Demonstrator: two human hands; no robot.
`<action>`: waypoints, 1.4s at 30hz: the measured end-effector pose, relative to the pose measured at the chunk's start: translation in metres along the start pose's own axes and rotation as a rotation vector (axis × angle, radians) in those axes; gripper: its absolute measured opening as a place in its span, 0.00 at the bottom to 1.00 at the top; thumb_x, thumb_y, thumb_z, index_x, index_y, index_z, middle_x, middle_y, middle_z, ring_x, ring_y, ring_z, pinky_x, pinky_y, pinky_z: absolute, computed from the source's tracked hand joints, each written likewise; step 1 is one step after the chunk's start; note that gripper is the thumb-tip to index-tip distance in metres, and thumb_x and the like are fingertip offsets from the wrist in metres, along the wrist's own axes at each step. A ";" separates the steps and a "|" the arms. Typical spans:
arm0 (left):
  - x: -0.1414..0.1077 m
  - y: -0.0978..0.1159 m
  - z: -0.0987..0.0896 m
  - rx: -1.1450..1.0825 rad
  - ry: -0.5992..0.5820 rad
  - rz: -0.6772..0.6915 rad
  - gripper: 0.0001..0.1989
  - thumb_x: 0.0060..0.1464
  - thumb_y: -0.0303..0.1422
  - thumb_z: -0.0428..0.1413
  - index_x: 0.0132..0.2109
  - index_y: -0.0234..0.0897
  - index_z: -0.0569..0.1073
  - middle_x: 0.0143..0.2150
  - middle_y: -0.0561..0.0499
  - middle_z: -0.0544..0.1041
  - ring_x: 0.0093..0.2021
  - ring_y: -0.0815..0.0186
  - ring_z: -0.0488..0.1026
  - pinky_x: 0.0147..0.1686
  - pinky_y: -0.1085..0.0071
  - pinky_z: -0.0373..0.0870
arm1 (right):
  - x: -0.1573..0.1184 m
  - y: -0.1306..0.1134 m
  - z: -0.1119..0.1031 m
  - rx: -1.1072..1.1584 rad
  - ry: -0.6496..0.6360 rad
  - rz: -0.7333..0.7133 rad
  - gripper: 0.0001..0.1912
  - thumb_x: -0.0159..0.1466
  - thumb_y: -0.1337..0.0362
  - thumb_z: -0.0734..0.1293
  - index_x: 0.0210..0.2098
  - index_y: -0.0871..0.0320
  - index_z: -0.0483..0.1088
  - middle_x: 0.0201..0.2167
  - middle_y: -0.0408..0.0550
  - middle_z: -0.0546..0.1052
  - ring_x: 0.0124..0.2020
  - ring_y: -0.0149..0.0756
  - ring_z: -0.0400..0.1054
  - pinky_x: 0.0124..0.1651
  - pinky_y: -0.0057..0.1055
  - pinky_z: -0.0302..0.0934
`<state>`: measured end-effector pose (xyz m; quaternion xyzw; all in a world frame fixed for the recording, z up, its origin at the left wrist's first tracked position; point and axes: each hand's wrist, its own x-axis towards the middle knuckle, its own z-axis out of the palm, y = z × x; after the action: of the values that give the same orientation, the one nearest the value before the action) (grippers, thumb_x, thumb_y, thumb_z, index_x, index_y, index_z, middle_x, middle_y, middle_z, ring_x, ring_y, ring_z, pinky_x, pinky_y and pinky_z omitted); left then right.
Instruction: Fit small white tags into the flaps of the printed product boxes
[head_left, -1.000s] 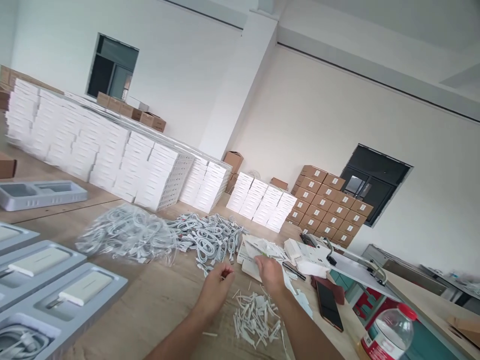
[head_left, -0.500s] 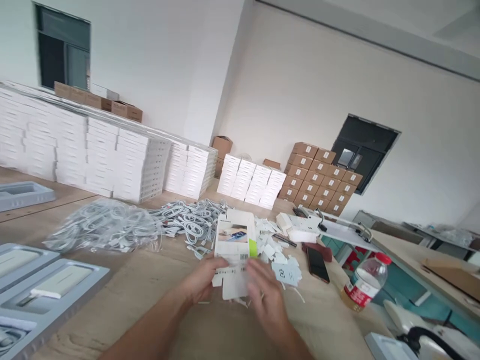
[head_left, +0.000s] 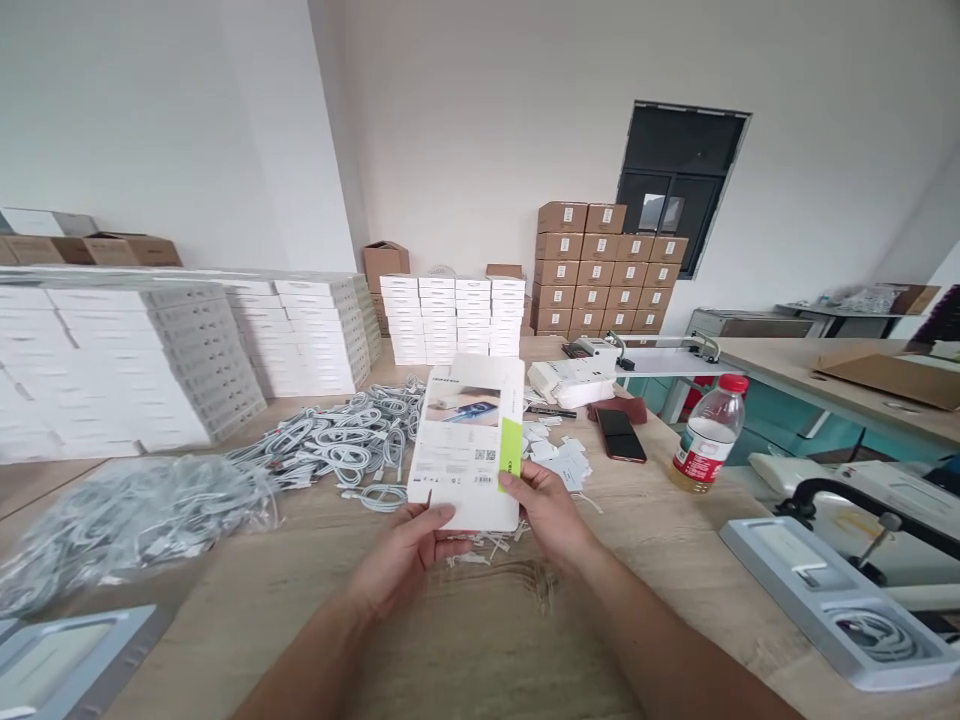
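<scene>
Both hands hold a white printed cardboard box [head_left: 463,445] with a picture on it and a green stripe down its right edge. My left hand [head_left: 405,555] grips the lower left corner, thumb on the front. At the lower right edge, my right hand [head_left: 547,510] pinches the box with its thumb over the green stripe. Small white paper scraps [head_left: 480,550] lie on the table under the box. Left of it is a heap of coiled pale grey cables [head_left: 352,435], and to its right lie more paper pieces [head_left: 559,460].
Bagged cables [head_left: 142,520] and a grey tray [head_left: 82,660] lie at the left. A phone [head_left: 621,436], a red-capped bottle [head_left: 709,435] and a tray with a coiled cable [head_left: 840,600] stand right. White box stacks [head_left: 97,360] and brown cartons [head_left: 577,270] rise behind.
The view has levelled and swung right. The box's bottom flap no longer sticks out toward me. My right hand, blurred before over the lower end, now grips the right edge.
</scene>
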<state>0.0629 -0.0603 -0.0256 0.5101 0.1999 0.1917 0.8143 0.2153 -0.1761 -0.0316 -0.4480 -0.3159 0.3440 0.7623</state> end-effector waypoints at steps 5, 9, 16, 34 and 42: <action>-0.004 0.006 -0.003 -0.034 -0.026 0.048 0.28 0.52 0.31 0.63 0.60 0.36 0.70 0.56 0.42 0.77 0.53 0.50 0.76 0.43 0.61 0.78 | 0.000 -0.002 0.000 -0.029 -0.051 0.030 0.23 0.50 0.51 0.77 0.41 0.57 0.78 0.38 0.48 0.82 0.38 0.41 0.75 0.45 0.39 0.66; -0.007 0.027 -0.019 -0.200 0.028 0.081 0.25 0.50 0.38 0.60 0.55 0.31 0.75 0.44 0.40 0.83 0.44 0.47 0.80 0.40 0.59 0.78 | -0.005 -0.006 -0.002 -0.093 -0.202 0.176 0.22 0.49 0.53 0.77 0.39 0.59 0.79 0.35 0.48 0.81 0.37 0.39 0.74 0.44 0.36 0.65; -0.027 0.045 -0.026 -0.011 0.034 -0.304 0.18 0.45 0.28 0.61 0.45 0.24 0.77 0.31 0.38 0.82 0.27 0.53 0.79 0.26 0.64 0.74 | -0.009 -0.018 -0.010 -0.438 -0.410 0.235 0.25 0.58 0.49 0.71 0.51 0.55 0.73 0.44 0.50 0.79 0.38 0.36 0.73 0.34 0.30 0.64; -0.025 0.017 -0.013 0.244 -0.231 -0.311 0.21 0.42 0.24 0.60 0.47 0.32 0.76 0.37 0.44 0.82 0.38 0.54 0.78 0.39 0.62 0.71 | -0.014 -0.023 -0.014 -1.052 -0.414 0.036 0.06 0.52 0.66 0.68 0.31 0.55 0.69 0.25 0.36 0.72 0.25 0.27 0.62 0.24 0.24 0.52; -0.029 0.020 -0.016 0.261 -0.271 -0.367 0.21 0.39 0.24 0.61 0.45 0.33 0.77 0.38 0.44 0.82 0.37 0.54 0.79 0.39 0.63 0.72 | -0.009 -0.025 -0.023 -0.730 -0.611 0.367 0.13 0.50 0.63 0.73 0.35 0.58 0.73 0.30 0.41 0.76 0.29 0.29 0.67 0.28 0.23 0.58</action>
<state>0.0279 -0.0553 -0.0101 0.5871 0.2010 -0.0568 0.7821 0.2342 -0.2033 -0.0197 -0.6123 -0.5401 0.4546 0.3559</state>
